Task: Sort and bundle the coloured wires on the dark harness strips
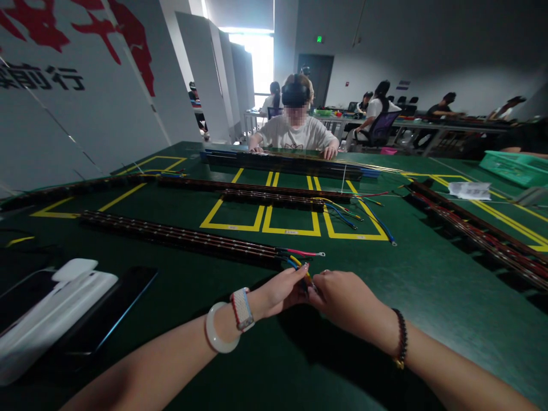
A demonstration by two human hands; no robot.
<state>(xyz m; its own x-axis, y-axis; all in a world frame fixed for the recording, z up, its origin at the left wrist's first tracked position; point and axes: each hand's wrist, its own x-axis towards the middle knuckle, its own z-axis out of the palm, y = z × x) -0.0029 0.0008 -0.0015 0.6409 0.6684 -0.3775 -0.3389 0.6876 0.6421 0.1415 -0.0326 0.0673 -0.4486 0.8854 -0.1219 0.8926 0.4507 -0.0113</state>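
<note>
In front of me lies a long dark busbar strip (184, 237) with shiny dots along it. Cables come out of its right end. My left hand (282, 291) is closed around the yellow cable (296, 261) and the blue cable (292, 264), thumb on top. Close against it, my right hand (346, 294) pinches the cable ends, which its fingers mostly hide. A red cable (303, 252) with a ring terminal lies loose just beyond my hands.
Further strips (274, 197) with loose cables lie across the green table (428, 274), marked with yellow tape. At right is another strip bundle (475, 228); a green basket (514, 166) stands behind it. Phones (115, 308) lie at left. A co-worker (295, 123) sits opposite.
</note>
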